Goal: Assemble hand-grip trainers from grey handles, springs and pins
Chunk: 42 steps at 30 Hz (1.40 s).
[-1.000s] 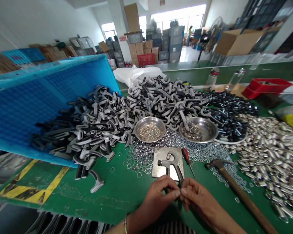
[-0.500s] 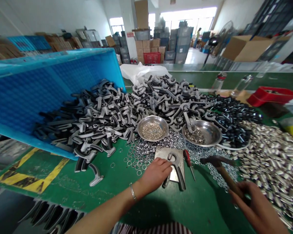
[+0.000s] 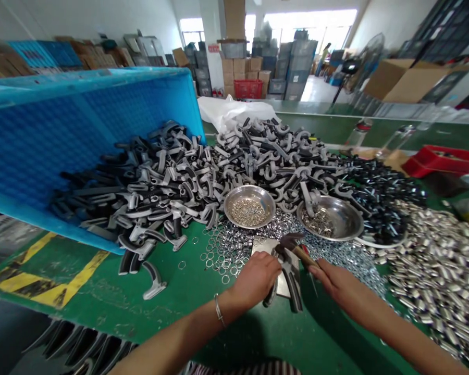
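A hand grip exerciser (image 3: 295, 291) lies on a steel plate (image 3: 262, 246), and the fresh change sits right above it: the hammer (image 3: 292, 244) has swung in from the right, its head now just over the exerciser (whether it touches metal, this angle can't settle). The right hand (image 3: 336, 281) is closed around the hammer's wooden handle, close behind the head. The left hand (image 3: 256, 278) has curled over the exerciser, pinning it to the plate, and no longer lies flatter beside it.

Around the plate spread loose washers (image 3: 234, 250) on the green counter (image 3: 203, 323). Beyond them sit a steel bowl (image 3: 249, 207) of small rings and a second steel bowl (image 3: 330, 219) of small parts. Grey-black grip handles (image 3: 160, 182) spill from a tipped blue crate (image 3: 101, 120), with silver sleeves (image 3: 437, 265) heaped to the right.
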Motion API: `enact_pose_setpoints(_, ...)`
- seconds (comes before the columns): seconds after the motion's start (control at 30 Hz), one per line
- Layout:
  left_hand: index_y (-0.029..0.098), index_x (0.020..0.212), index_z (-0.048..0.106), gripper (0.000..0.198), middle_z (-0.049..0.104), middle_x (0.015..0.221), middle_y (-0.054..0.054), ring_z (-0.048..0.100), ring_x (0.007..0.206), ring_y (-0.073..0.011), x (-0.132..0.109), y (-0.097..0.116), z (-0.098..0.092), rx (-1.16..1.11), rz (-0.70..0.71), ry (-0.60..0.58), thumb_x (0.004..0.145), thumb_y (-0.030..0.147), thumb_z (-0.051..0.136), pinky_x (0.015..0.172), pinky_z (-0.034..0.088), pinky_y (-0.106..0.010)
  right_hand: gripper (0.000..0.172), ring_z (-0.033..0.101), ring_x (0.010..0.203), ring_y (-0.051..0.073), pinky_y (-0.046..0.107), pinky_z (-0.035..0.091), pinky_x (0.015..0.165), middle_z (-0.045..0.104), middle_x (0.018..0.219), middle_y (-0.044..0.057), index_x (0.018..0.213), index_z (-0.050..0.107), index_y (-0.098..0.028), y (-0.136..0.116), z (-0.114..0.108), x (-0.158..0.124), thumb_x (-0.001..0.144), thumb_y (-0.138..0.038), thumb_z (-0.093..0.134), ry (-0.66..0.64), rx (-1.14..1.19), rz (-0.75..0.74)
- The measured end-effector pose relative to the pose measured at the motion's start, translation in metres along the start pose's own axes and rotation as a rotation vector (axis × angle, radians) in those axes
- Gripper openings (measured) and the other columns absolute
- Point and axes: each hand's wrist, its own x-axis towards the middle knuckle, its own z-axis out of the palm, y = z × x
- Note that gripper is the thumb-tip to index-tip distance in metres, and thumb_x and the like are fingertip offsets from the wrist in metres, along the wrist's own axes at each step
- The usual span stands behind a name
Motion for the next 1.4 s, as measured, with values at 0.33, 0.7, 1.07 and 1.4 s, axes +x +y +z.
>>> enact_pose_setpoints(0.33,0.019,0.091,0.066,0.012,0.068,0.092,-0.002,0.06,0.091,-0.0175,-0.006,-0.01,-0.025,-0.271,-0.225,0.213,0.096,0.023,0.055,0.084,0.046,-0.03,0.038,0.062,0.066,0.023,0.032,0.045,0.062,0.066,0.07,0.004,0.084,0.056,-0.025,0.007,0.028,-0.032,0.097,-0.054,0.037,-0.064,0.169,0.047)
enact_pose_setpoints(0.7,0.017,0.088,0.068,0.018,0.065,0.088,-0.006,0.057,0.092,-0.0228,0.029,0.003,0.002,0.253,-0.002,-0.064,0.096,0.024,0.052,0.093,0.041,-0.042,0.046,0.058,0.063,0.02,0.029,0.05,0.057,0.06,0.07,0.002,0.076,0.056,-0.024,0.037,0.054,-0.063,0.09,-0.065,0.043,0.18,0.623,0.291)
enact_pose_setpoints(1.07,0.012,0.087,0.066,0.023,0.063,0.087,-0.01,0.055,0.088,-0.0261,0.038,0.021,0.007,0.576,0.279,-0.169,0.096,0.016,0.046,0.084,0.041,-0.043,0.038,0.054,0.068,0.017,0.027,0.048,0.062,0.055,0.077,0.0,0.085,0.056,-0.024,0.054,0.079,-0.068,0.093,-0.06,0.048,0.155,0.801,0.261)
enact_pose_setpoints(1.4,0.009,0.113,0.063,0.028,0.064,0.101,-0.012,0.056,0.094,-0.0253,0.007,0.016,0.013,0.572,0.242,-0.124,0.099,0.016,0.039,0.089,0.041,-0.041,0.041,0.051,0.062,0.017,0.027,0.044,0.059,0.05,0.065,-0.003,0.077,0.053,-0.024,0.041,0.069,-0.078,0.095,-0.059,0.042,0.069,0.663,0.207)
